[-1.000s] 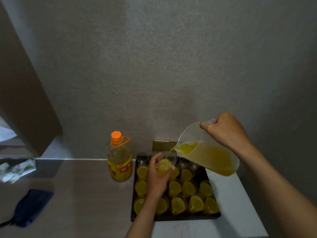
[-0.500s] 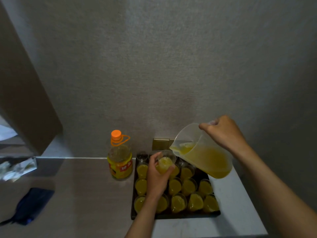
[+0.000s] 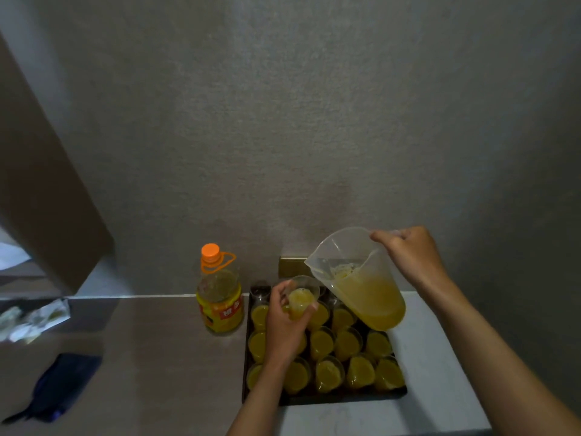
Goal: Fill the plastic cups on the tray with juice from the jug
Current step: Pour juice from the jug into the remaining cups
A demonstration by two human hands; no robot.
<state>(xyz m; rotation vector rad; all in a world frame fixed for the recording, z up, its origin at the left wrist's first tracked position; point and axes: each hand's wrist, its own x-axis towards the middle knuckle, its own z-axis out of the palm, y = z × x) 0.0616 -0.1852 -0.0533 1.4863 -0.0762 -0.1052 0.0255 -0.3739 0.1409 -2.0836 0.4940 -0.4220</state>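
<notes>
Your clear plastic jug [image 3: 361, 287] hangs tilted above the tray's far right corner, roughly half full of pulpy yellow juice. A clear cup [image 3: 302, 298], part filled, is raised just beside its spout. On the dark tray [image 3: 342, 400], rows of cups [image 3: 345, 357] stand upright, filled with juice.

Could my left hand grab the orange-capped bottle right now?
Probably not yet: the left hand holds a filled cup. The orange-capped bottle stands just left of the tray, nothing between.
</notes>
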